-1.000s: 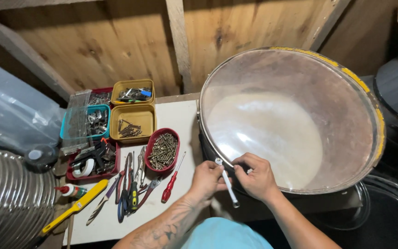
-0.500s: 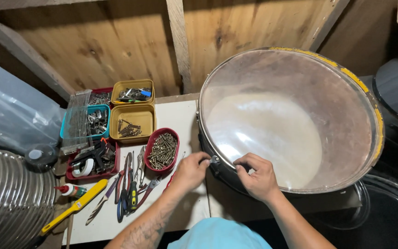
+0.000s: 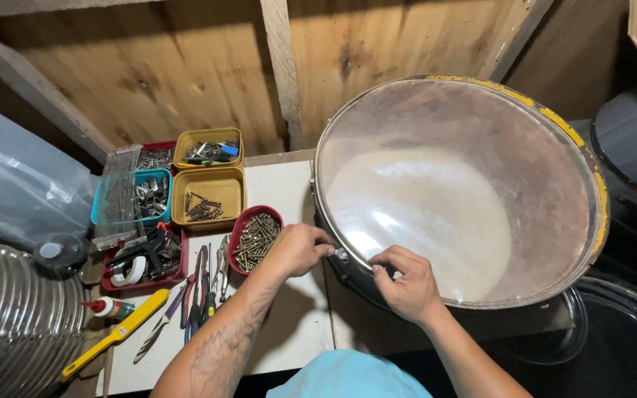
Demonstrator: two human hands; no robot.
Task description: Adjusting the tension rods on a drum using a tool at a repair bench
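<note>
**Hands at the drum rim**

Hands meet at the lower centre of the frame, on the near rim of a large drum [image 3: 473, 199] that fills the right half. The left hand [image 3: 298, 249] has its fingers curled shut at a small metal lug [image 3: 342, 255] on the hoop; whether it pinches the lug or a tool I cannot tell. The right hand [image 3: 405, 284], just beside it, rests on the rim with fingers bent and closed against the hoop. Left of the hands sits a red tray of screws [image 3: 254, 237], with loose hand tools [image 3: 200, 284] on the white table [image 3: 300, 332]. Farther up lie two yellow trays [image 3: 208, 177].
</note>
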